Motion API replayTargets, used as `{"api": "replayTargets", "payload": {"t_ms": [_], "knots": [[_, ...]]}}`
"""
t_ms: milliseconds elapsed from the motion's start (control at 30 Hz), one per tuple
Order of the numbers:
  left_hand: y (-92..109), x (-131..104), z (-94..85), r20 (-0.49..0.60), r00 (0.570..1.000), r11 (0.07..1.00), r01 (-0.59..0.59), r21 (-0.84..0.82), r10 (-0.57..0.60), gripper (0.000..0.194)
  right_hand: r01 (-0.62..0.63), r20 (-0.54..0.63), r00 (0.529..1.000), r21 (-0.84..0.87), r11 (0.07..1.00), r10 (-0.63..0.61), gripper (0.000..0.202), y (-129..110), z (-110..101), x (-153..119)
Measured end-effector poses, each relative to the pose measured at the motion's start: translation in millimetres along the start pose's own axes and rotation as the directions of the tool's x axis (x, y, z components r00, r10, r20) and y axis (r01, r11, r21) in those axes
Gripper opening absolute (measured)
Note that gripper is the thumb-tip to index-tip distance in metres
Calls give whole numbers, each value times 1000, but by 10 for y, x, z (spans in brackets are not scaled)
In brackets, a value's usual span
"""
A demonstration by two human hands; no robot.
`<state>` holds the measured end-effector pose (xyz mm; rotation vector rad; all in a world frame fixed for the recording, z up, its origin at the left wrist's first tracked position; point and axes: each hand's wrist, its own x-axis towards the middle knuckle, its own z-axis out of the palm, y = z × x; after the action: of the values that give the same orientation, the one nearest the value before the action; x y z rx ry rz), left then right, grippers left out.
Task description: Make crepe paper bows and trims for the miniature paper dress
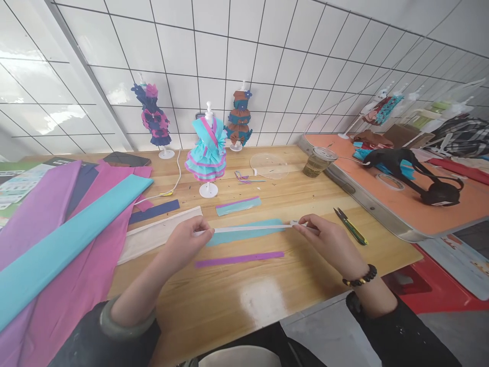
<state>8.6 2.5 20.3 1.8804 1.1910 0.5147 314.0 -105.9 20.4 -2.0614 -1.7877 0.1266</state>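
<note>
A narrow white strip [252,228] is stretched level between my two hands, above a flat turquoise piece [244,234] on the wooden table [260,285]. My left hand [194,232] pinches its left end. At the other end, my right hand [313,229] is closed on the strip, with a small whitish bit at the fingertips that I cannot make out. Nearer to me lies a purple strip [240,259]. Beyond the turquoise piece is a turquoise strip with a purple edge [239,205]. A cream strip [153,237] lies left of my left hand.
Green-handled snips [350,227] lie right of my right hand. A turquoise dress on a stand [208,153] and two other dressed stands are near the tiled wall. A lidded cup [318,162] stands back right. Pink, purple and turquoise sheets [69,239] cover the left side.
</note>
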Motion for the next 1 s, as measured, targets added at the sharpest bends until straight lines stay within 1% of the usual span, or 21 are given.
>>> {"api": "replayTargets", "payload": {"t_ms": [67,167,267,333,467,633,833,1000], "knots": [[-28,-8,-54,12,999,999,46,-5,-46,16,-41,63,997,32,999,39,30,-28,-62,38],[-57,-28,-107,57,987,989,150,8,-150,17,-55,152,987,54,997,47,29,-51,-123,95],[-97,-50,-143,90,967,971,240,9,-240,18,-38,180,983,9,999,35,28,-31,-124,145],[-143,-61,-158,105,958,963,271,-8,-268,19,-32,190,981,-33,999,38,27,-5,-105,169],[-244,-59,-159,153,944,953,302,-35,-293,19,-46,238,969,-75,996,63,22,30,-80,195],[-299,-30,-132,160,938,949,316,-21,-309,18,-45,283,957,-86,995,68,18,42,-88,211],[-278,-17,-111,163,936,948,319,-14,-313,15,29,339,941,-132,991,18,22,52,-77,248],[-210,-25,-118,169,937,952,304,25,-304,15,49,364,931,-220,974,35,28,49,-58,291]]}}
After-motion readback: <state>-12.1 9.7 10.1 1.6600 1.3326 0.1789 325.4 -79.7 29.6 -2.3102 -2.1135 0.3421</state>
